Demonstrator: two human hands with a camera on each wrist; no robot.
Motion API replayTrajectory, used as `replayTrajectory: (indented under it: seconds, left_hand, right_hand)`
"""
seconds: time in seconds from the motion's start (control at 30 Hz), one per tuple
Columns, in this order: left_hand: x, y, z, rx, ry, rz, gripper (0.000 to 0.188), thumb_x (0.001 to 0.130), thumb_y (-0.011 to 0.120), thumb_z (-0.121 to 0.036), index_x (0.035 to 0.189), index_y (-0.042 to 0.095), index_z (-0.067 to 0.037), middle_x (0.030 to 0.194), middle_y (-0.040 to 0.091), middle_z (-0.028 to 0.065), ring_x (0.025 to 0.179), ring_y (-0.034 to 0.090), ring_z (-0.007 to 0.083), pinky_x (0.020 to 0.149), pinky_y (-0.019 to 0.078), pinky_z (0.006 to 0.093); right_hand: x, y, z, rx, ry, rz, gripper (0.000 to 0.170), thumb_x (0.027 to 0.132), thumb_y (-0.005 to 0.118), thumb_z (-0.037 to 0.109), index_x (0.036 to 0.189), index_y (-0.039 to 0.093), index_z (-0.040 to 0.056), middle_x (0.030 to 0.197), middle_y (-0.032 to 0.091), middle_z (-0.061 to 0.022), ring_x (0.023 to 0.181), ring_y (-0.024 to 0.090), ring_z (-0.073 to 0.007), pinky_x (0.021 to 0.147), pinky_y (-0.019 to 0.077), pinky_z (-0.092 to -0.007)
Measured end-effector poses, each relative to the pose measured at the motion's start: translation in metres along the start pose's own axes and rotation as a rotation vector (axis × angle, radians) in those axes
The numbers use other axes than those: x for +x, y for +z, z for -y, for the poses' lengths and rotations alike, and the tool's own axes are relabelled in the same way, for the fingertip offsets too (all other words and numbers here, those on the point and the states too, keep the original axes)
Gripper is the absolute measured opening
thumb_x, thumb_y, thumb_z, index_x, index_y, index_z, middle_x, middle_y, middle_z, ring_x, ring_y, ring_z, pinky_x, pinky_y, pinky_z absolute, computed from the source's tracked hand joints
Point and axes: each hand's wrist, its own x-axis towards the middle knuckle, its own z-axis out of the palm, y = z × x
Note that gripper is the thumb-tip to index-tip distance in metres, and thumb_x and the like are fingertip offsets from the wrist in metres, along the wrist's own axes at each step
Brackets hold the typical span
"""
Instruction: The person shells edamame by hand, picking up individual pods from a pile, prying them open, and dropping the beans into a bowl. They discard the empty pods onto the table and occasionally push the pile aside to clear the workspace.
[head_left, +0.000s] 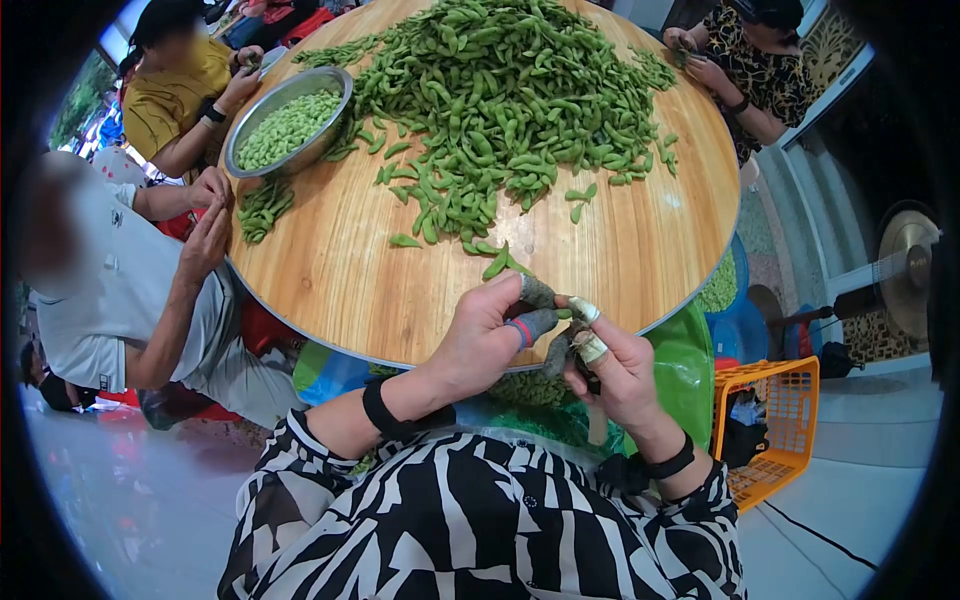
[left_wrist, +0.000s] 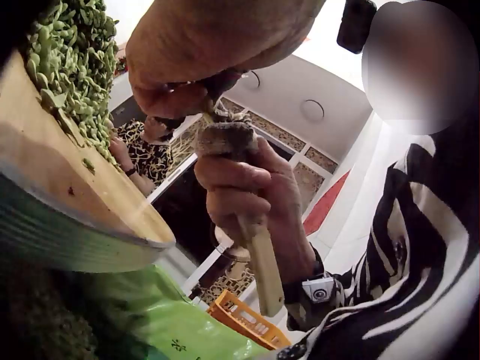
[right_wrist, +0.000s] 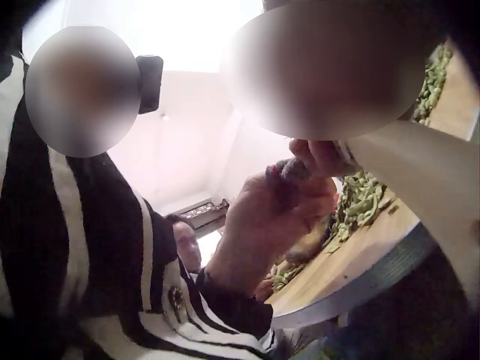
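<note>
Over the near table edge, my left hand (head_left: 485,325) pinches a green soybean pod (head_left: 564,313), its thumb and finger covered by grey finger sleeves. Facing it, my right hand (head_left: 620,370) has its fingers curled round a tool with a pale, flat handle (left_wrist: 262,270) that points down out of the fist. The tool's working end is hidden among the fingers. Pale wrapping and a dark cover are on the right fingers, which meet the left fingertips at the pod. A big heap of soybean pods (head_left: 510,100) lies on the round wooden table (head_left: 330,270).
A metal bowl (head_left: 290,130) of shelled beans stands at the table's left. People sit at the left, back left and back right. Below the near edge are a green bag (head_left: 680,370) and shelled beans. An orange crate (head_left: 790,430) stands on the floor at right.
</note>
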Motion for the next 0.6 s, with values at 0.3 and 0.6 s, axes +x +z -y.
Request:
replayTrajectory:
  seconds: [0.3,0.6]
  left_hand:
    - [0.012,0.007,-0.026,-0.241,-0.098,-0.026,0.013,0.09,0.058,-0.003,0.102,0.061,0.0,0.086,0.059,0.0012,0.072,0.052,0.0063,0.062,0.044,0.0226]
    - [0.01,0.009,-0.009,-0.239,0.004,-0.101,0.013,0.089,0.061,-0.007,0.102,0.062,-0.004,0.078,0.058,-0.0016,0.064,0.05,0.0044,0.056,0.0387,0.0194]
  right_hand:
    - [0.011,-0.002,0.037,-0.02,-0.03,0.05,0.039,0.097,0.044,0.007,0.135,0.045,-0.0001,0.076,0.052,0.0008,0.05,0.045,-0.0036,0.043,0.0313,-0.0176]
    - [0.019,-0.008,0.021,-0.02,-0.067,0.071,0.038,0.097,0.043,0.007,0.134,0.048,-0.0008,0.074,0.051,0.0017,0.05,0.043,-0.0033,0.044,0.0306,-0.0172]
